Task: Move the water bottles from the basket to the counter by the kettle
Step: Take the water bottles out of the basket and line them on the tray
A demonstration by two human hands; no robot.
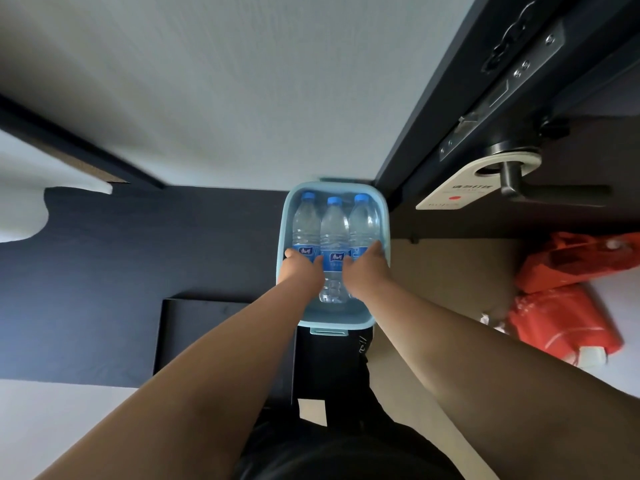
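A light blue plastic basket (385,216) sits on the floor against a white wall. Three clear water bottles with blue caps and blue labels lie side by side in it, caps pointing away from me. My left hand (300,268) wraps around the lower part of the left bottle (306,223). Around the right bottle (363,221), my right hand (365,270) closes at label height. The middle bottle (334,237) lies between my hands, untouched. Neither kettle nor counter is in view.
A dark door with a lever handle (540,190) and a hanging door sign (460,188) stands at the right. Red plastic bags (568,299) lie on the floor to the right. A black flat box (207,337) lies below left of the basket.
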